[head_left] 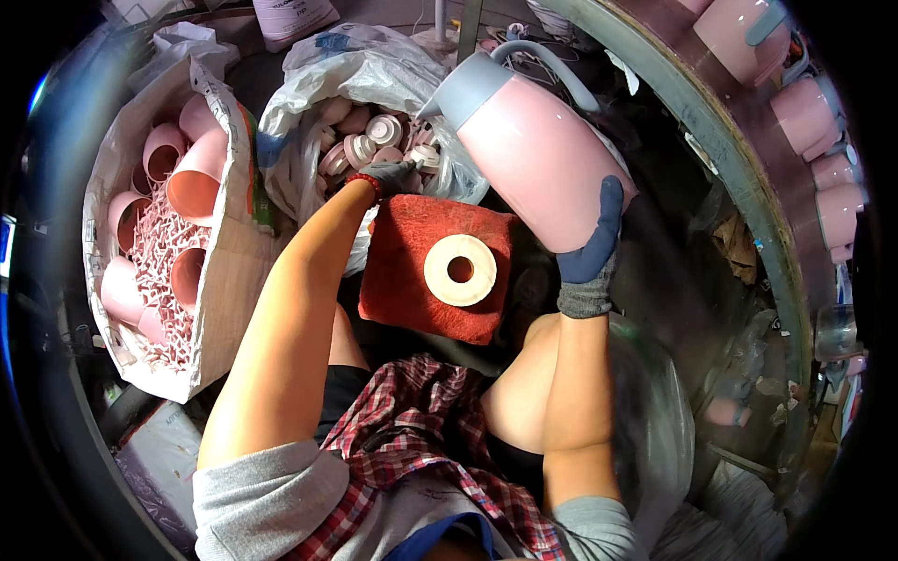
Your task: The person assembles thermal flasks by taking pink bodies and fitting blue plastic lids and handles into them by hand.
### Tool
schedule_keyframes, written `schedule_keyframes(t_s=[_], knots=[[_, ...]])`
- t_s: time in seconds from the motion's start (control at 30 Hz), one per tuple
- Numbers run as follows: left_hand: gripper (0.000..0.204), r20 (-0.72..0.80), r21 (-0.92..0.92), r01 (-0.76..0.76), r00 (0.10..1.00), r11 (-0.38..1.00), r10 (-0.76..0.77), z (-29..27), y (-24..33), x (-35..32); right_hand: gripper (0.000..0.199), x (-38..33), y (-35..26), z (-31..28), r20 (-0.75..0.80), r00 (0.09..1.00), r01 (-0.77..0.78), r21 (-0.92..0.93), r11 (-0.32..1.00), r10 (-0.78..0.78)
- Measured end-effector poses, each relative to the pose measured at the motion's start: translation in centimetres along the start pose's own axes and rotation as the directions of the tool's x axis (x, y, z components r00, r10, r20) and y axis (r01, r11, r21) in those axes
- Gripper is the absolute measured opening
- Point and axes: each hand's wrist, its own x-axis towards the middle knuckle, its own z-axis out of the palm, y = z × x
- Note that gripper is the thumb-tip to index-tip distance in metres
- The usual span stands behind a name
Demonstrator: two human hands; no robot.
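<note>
While tilted, pink jug [543, 154], long axis diagonal, spout [434, 106] toward upper left.

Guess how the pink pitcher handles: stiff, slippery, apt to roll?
The pink pitcher is likely stiff: no denting shows where the right hand holds its base end. It may be slippery, since its surface looks smooth and glossy. Laid down, its rounded body could roll, probably until the grey handle catches.
</note>
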Motion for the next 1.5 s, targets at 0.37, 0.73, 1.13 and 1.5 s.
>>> schedule_keyframes(t_s=[0.37,0.73,1.13,1.5], knots=[[0.039,0.37,-0.374,0.282,0.919,0.883,-0.137,-1.1,2.1,-0.5,0.049,2.0,4.2,-3.0,0.135,0.991,0.015,-0.028,0.999,-0.011],[0.047,0.473,-0.605,0.499,0.852,0.621,-0.224,-0.3,1.6,-1.1,0.05,0.4,3.8,-0.5,0.092,0.996,0.004,-0.001,1.0,-0.004],[0.048,0.049,-0.867,-0.131,0.938,-0.482,-0.344,-17.1,6.4,-7.3,0.038,-0.1,2.1,-2.0,0.303,0.912,0.398,-0.482,0.78,-0.279],[0.041,0.01,-0.864,-0.228,0.883,-0.449,-0.469,-25.4,19.8,-19.3,0.027,-8.4,0.1,-0.9,0.408,0.884,0.387,-0.364,0.847,-0.229]])
